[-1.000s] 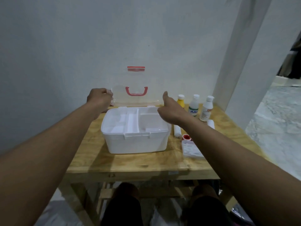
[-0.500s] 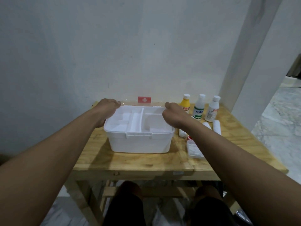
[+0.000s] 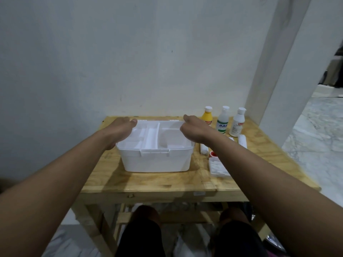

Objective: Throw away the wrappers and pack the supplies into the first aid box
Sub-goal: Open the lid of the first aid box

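The white first aid box (image 3: pixel 156 161) stands uncovered on the wooden table (image 3: pixel 148 183), and a divided white tray (image 3: pixel 149 139) shows inside it. Its lid hangs behind the box, out of sight. My left hand (image 3: pixel 120 130) rests over the box's back left corner and my right hand (image 3: pixel 193 129) over the back right corner, both with loose fingers and nothing held. To the right stand a yellow bottle (image 3: pixel 207 117), a clear bottle with a green label (image 3: pixel 222 122) and a white bottle (image 3: pixel 237 125).
Right of the box lie a white bandage roll (image 3: pixel 203 150), a second roll (image 3: pixel 242 140), a tape roll with a red core (image 3: pixel 213 154) and a flat white gauze pack (image 3: pixel 219 167). A wall runs behind the table, a pillar stands at the right, and my knees sit under the table's front edge.
The clear lid, held upright a second ago, has swung back and down behind the box. Both hands followed it down to the box's rear corners.
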`<state>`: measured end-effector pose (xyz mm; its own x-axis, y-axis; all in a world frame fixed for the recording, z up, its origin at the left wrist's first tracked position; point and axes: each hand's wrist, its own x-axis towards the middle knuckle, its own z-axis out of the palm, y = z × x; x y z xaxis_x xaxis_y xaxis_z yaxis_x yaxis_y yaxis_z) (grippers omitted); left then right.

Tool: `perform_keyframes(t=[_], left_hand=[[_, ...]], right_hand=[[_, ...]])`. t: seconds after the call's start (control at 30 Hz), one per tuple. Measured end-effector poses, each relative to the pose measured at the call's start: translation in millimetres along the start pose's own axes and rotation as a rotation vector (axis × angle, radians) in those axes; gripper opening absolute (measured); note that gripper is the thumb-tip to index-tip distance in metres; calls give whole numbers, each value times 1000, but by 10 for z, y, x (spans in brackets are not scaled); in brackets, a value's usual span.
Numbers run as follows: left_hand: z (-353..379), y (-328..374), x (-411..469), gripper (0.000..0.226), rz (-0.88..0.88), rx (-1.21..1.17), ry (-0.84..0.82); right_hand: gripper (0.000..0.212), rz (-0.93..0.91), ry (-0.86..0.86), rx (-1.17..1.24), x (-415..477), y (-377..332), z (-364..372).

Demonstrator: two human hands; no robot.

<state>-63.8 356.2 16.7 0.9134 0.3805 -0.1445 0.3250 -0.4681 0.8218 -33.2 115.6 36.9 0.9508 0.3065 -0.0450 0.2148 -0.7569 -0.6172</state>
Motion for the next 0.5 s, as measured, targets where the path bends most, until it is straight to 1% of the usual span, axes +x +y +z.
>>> perform_keyframes(t=[0.13,0.37,0.5], left_hand=[[24,25,0,55,27,71,40],[40,53,48,51,64,128,45],[5,42,45,56,112,140,43]], right_hand=[[47,3,7,-1,-19,-3,24],[56,-20,13,-10,-43,13,40],[58,-60,3,-33,-98,7,3]])
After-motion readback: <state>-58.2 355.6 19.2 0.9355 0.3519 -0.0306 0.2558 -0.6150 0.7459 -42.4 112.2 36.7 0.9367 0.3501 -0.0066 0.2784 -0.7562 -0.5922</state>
